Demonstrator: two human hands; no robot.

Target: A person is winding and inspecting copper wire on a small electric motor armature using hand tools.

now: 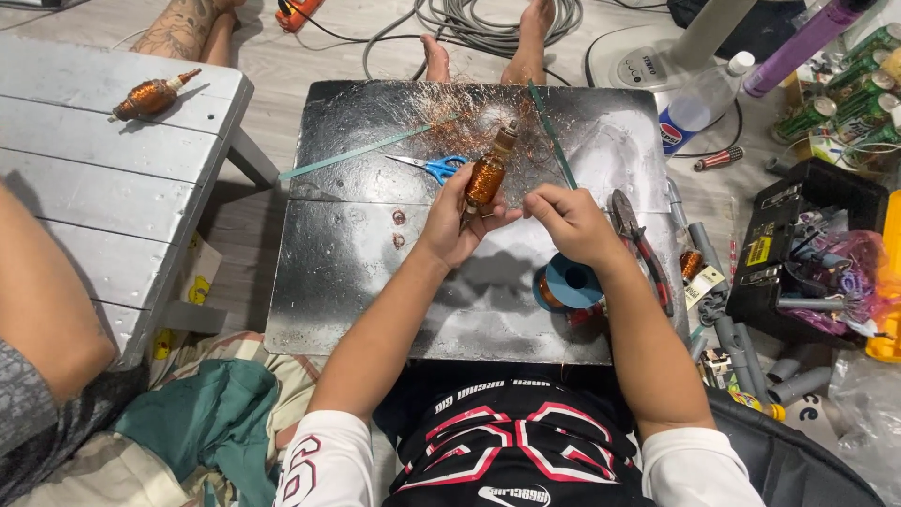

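My left hand grips a spindle wound with copper wire, holding it upright over a dark metal plate. Just to the right, my right hand is closed with fingers pinched, seemingly on fine wire that is too thin to make out. Below my right wrist stands a blue spool of copper wire. Blue-handled scissors lie on the plate beyond my left hand, beside a tangle of loose copper wire.
Red-handled pliers lie at the plate's right edge. A second copper-wound spindle rests on a grey wooden bench at left. Another person's arm shows at far left. A black toolbox, bottles and pipe pieces crowd the right.
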